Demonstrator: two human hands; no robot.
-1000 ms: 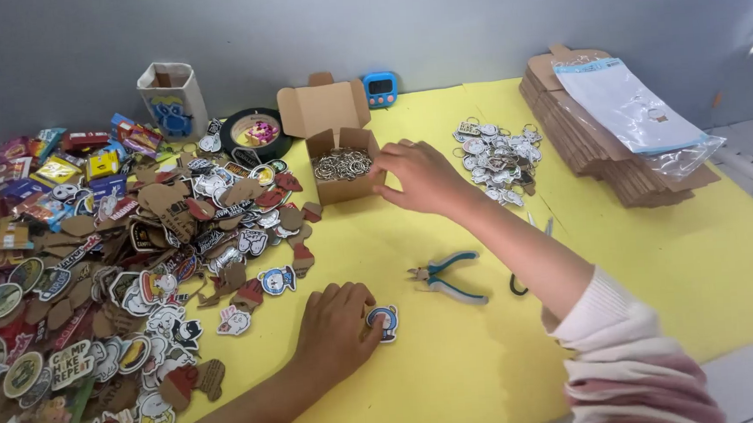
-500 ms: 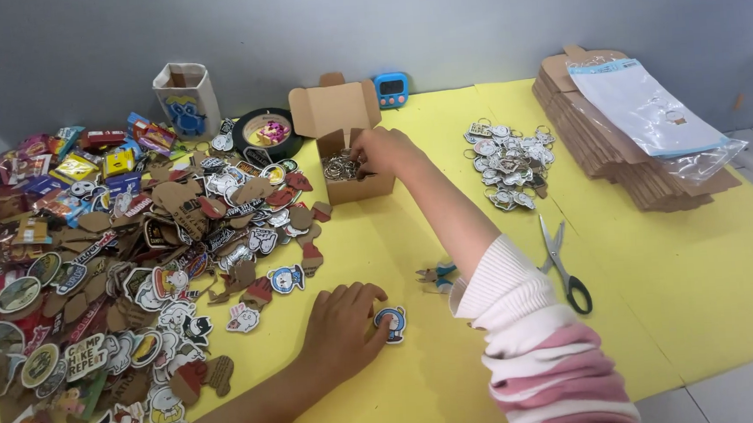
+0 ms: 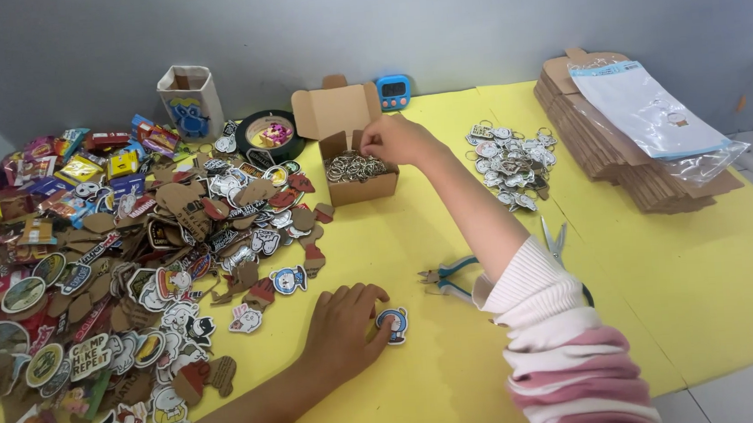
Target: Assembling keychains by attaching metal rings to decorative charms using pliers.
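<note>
My right hand point(image 3: 396, 139) reaches into a small open cardboard box point(image 3: 348, 143) full of metal key rings point(image 3: 353, 168), fingers pinched among the rings. Whether a ring is held I cannot tell. My left hand point(image 3: 342, 325) lies flat on the yellow table point(image 3: 457, 381), its fingers pressing on a small round blue-and-white charm point(image 3: 395, 324). A big heap of cut-out charms and stickers point(image 3: 135, 252) spreads to the left of it.
Blue-handled pliers point(image 3: 447, 274) and scissors point(image 3: 555, 240) lie by my right forearm. A pile of finished keychains point(image 3: 510, 161) sits right of the box. Stacked flat cardboard with clear bags point(image 3: 641, 126) stands far right. Behind the box are a blue timer point(image 3: 393, 89), a tape roll point(image 3: 268, 135) and a paper cup point(image 3: 189, 101).
My right hand has moved from beside the box to over its opening, fingers now among the rings. My left hand stays on the round charm. The view has shifted slightly.
</note>
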